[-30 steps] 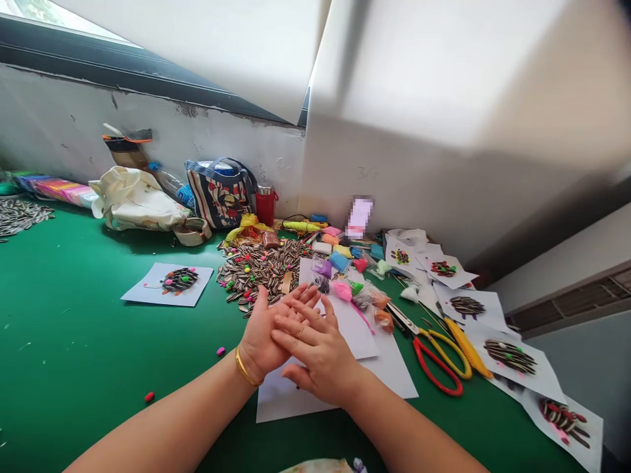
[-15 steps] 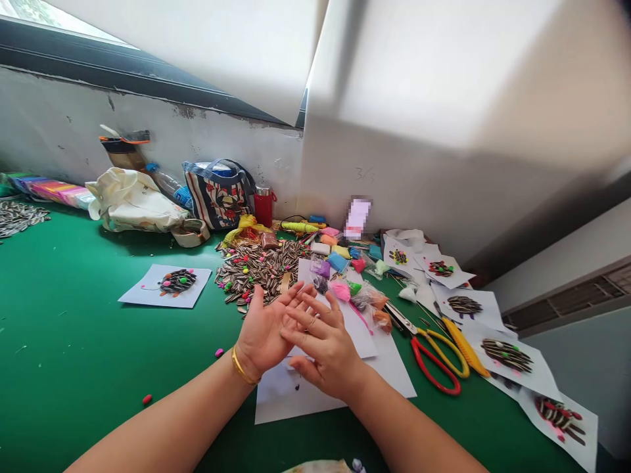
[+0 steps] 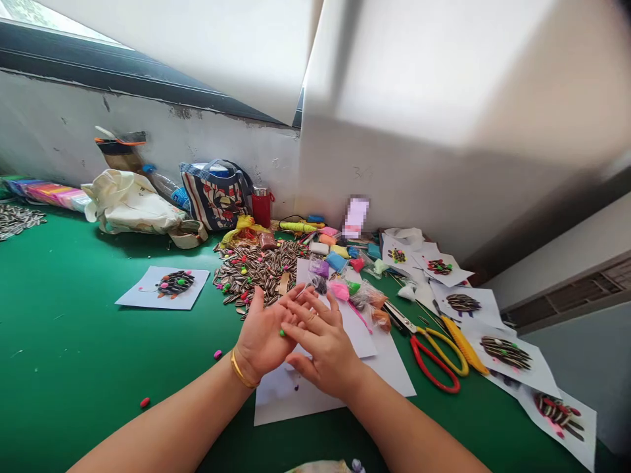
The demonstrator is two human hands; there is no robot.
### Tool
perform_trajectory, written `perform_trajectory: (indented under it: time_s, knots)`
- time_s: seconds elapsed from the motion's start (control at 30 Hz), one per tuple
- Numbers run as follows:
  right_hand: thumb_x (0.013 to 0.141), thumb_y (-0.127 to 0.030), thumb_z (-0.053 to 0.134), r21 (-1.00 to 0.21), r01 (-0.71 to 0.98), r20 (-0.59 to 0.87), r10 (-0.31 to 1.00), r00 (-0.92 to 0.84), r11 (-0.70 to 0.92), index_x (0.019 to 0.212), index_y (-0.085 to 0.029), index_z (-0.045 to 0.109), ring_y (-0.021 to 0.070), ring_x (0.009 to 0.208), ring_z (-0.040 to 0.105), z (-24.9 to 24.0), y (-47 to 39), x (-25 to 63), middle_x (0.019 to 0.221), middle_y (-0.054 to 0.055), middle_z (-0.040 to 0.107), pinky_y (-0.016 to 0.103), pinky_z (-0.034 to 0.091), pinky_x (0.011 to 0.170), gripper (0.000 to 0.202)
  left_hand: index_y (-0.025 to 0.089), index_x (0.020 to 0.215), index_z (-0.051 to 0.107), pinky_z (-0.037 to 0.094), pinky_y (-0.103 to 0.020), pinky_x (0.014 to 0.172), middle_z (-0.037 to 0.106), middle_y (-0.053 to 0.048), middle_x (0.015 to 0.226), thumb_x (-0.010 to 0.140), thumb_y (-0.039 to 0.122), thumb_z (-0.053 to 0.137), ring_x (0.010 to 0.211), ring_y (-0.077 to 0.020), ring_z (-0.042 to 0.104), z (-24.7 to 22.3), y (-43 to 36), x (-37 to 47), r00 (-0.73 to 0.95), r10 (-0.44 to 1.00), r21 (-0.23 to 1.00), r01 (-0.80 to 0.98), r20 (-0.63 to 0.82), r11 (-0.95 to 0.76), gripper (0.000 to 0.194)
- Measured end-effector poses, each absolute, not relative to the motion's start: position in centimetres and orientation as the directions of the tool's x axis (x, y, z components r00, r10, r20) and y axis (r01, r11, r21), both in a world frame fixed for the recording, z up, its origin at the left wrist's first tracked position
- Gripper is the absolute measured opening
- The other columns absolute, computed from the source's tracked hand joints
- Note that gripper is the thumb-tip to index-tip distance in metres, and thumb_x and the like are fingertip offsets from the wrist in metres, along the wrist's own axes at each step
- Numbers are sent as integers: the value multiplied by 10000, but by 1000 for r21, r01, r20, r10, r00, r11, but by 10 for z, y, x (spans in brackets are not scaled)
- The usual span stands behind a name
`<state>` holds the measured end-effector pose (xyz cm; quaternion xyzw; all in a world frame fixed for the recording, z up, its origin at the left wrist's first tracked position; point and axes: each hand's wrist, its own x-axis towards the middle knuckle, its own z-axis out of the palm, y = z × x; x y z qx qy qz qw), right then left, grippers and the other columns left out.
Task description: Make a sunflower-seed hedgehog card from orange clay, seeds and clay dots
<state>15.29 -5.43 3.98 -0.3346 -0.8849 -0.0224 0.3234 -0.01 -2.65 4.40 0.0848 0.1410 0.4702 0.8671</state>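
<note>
My left hand (image 3: 263, 338) is turned palm up with its fingers stretched out, a gold bangle round the wrist. A small green ball (image 3: 282, 333), which looks like modelling clay, sits on that palm at the fingertips of my right hand (image 3: 329, 347). The right hand lies palm down across the left fingers, its own fingers straight and slightly apart. Beneath both hands are overlapping sheets of white paper (image 3: 280, 408). Just beyond the fingertips spreads a heap of striped sunflower seeds (image 3: 261, 266) with coloured bits among them.
Bagged coloured clay (image 3: 339, 289) lies behind the hands. Scissors (image 3: 434, 348) and a yellow cutter (image 3: 466, 346) rest at right, beside paper sheets with seed pictures (image 3: 505, 355). Another seed picture (image 3: 175, 284) lies at left. Bags (image 3: 217, 197) and a red flask (image 3: 261, 209) stand along the wall.
The green ball now shows on the left palm by the right fingertips; it was hardly visible before. My right hand has shifted slightly over the left. The view has moved a little.
</note>
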Motion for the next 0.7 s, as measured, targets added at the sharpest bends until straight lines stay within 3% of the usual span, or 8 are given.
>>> perform_trajectory:
  time_s: [0.13,0.23,0.37,0.5,0.6,0.7]
  knots:
    - [916,-577,416,-152,545,591,518,-619,825,1173,-270,650,283,1396,311,41,-55,153,1419,18,508,555,108,1176,464,103,1381,452,363,-426,1101,485,-176,1410,878,699,298,1326,-293,433,42,-26,-1,518,844,265,-802,-138,535,795]
    - [919,-568,427,-161,599,579,567,-586,784,1228,-248,619,296,1403,294,40,-54,153,1439,47,483,574,95,1170,485,103,1377,455,386,-450,1078,490,-188,1401,877,703,283,1318,-310,441,42,-26,-1,538,833,270,-789,-129,551,800]
    - [922,-538,437,-175,561,610,537,-584,809,1119,-286,675,285,1401,299,40,-54,153,1432,9,492,560,121,1171,399,117,1368,464,400,-427,1069,507,-177,1387,880,700,283,1305,-286,460,41,-25,-2,520,843,260,-803,-134,537,781]
    - [908,-568,457,-155,590,574,558,-600,793,1236,-257,614,298,1404,288,40,-55,153,1461,46,454,573,108,1167,479,107,1351,482,392,-435,1076,525,-181,1365,881,698,279,1294,-294,469,41,-25,-2,530,833,270,-788,-159,553,782]
    - [931,-512,442,-201,621,574,605,-552,758,1159,-264,658,291,1404,288,41,-55,154,1447,29,473,568,102,1169,399,117,1347,484,421,-414,1048,543,-182,1342,883,699,262,1264,-275,501,42,-25,-2,531,836,271,-791,-142,548,777]
    - [927,-497,448,-201,581,586,572,-573,788,1116,-282,677,280,1402,295,41,-56,154,1424,10,500,555,108,1172,366,109,1353,475,432,-408,1036,546,-184,1336,879,706,257,1257,-275,508,44,-24,-2,517,842,269,-798,-153,539,793]
